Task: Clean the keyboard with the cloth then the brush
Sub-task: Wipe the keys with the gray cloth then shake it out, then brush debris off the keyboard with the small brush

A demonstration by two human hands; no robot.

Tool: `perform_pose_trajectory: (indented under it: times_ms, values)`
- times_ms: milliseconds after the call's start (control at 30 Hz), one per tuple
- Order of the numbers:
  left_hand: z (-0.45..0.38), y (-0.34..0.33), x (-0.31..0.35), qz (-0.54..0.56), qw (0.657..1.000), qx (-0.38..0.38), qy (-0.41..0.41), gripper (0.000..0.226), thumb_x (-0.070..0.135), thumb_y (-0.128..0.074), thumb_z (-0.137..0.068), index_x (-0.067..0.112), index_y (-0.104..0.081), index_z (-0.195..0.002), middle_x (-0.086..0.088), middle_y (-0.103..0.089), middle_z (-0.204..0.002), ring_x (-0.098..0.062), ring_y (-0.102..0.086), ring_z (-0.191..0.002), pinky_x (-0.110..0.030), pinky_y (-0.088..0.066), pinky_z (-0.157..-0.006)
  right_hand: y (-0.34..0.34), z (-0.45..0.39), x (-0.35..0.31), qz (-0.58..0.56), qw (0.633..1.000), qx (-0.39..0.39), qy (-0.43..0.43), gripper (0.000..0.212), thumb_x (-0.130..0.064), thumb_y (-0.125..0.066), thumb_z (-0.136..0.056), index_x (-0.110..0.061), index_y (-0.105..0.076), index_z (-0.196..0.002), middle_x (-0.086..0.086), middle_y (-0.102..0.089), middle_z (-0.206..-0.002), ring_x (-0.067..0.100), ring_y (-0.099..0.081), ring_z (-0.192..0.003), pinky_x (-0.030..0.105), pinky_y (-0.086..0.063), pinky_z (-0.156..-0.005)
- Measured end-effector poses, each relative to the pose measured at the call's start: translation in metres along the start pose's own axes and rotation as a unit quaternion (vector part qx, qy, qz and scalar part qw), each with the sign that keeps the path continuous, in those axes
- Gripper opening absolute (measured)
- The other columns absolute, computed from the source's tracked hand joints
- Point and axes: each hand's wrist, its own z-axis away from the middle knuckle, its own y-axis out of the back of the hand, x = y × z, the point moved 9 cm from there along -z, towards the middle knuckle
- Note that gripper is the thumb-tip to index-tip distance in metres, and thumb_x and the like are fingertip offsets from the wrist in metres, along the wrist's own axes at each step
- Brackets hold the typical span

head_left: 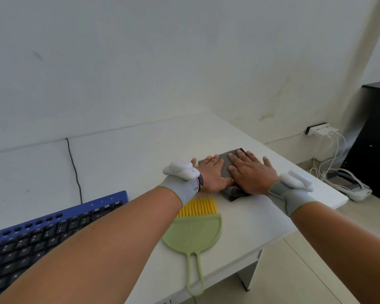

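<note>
Both hands are lying flat, palms down, on the folded grey cloth toward the far right part of the white worktop; the left hand is resting on the cloth's left portion with fingers spread and pointing away from the person, gripping nothing; the right hand is pressing on the right portion, likewise splayed flat and not closed round anything; the two hands are sitting side by side, thumbs nearly touching over the cloth's near edge, where the fabric is bunching into a small roll. Each wrist is wearing a grey band carrying a white device, and a dark strap is showing on the left wrist.

The keyboard, blue-framed with black keys, is lying at the near left of the worktop, partly crossed by the left forearm and well apart from the cloth; its black cable is running up toward the wall. The brush, with yellow bristles and a pale green body ending in a looped handle, is lying between keyboard and cloth, bristles pointing toward the cloth and the handle overhanging the near edge; nobody is touching it.

Beyond the worktop's right end, a power strip with white cables is sitting on the floor near a black cabinet.
</note>
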Motion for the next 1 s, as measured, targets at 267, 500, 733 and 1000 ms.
perform_pose_trajectory:
  times_ms: [267, 500, 733, 1000]
  values:
    - [0.028, 0.037, -0.009, 0.125, 0.988, 0.090, -0.004, 0.066, 0.046, -0.037, -0.103, 0.016, -0.016, -0.158, -0.003, -0.007, -0.166, -0.019, -0.002, -0.153, -0.042, -0.004, -0.123, 0.034, 0.019, -0.013, -0.055, 0.997, 0.060, 0.017, 0.057, -0.040, -0.030, -0.101, -0.024, -0.018, -0.154, 0.007, -0.013, -0.162, 0.022, -0.007, -0.150, 0.052, -0.001, -0.119]
    - [0.091, 0.056, -0.034, 0.177, 0.972, 0.152, -0.001, 0.042, 0.031, -0.053, -0.099, 0.016, -0.053, -0.138, -0.008, -0.051, -0.144, -0.025, -0.048, -0.130, -0.027, -0.036, -0.099, 0.059, 0.069, -0.058, -0.143, 0.977, 0.138, 0.078, 0.041, -0.035, -0.043, -0.098, -0.017, -0.049, -0.134, 0.011, -0.050, -0.138, 0.029, -0.047, -0.126, 0.042, -0.038, -0.104]
    - [0.151, 0.039, -0.038, 0.180, 0.969, 0.167, -0.024, 0.029, 0.024, -0.055, -0.097, 0.015, -0.067, -0.123, -0.004, -0.061, -0.133, -0.020, -0.055, -0.125, -0.022, -0.038, -0.093, 0.052, 0.119, -0.091, -0.140, 0.966, 0.158, 0.150, 0.029, -0.027, -0.051, -0.094, -0.019, -0.060, -0.119, 0.006, -0.060, -0.121, 0.025, -0.054, -0.115, 0.038, -0.042, -0.096]
    - [0.190, 0.001, -0.032, 0.145, 0.981, 0.126, -0.031, 0.035, 0.013, -0.048, -0.096, 0.016, -0.070, -0.123, -0.008, -0.065, -0.127, -0.024, -0.060, -0.113, -0.029, -0.047, -0.095, 0.026, 0.167, -0.108, -0.128, 0.962, 0.078, 0.227, 0.032, -0.014, -0.061, -0.080, -0.029, -0.073, -0.104, -0.010, -0.065, -0.121, 0.013, -0.057, -0.115, 0.025, -0.039, -0.100]
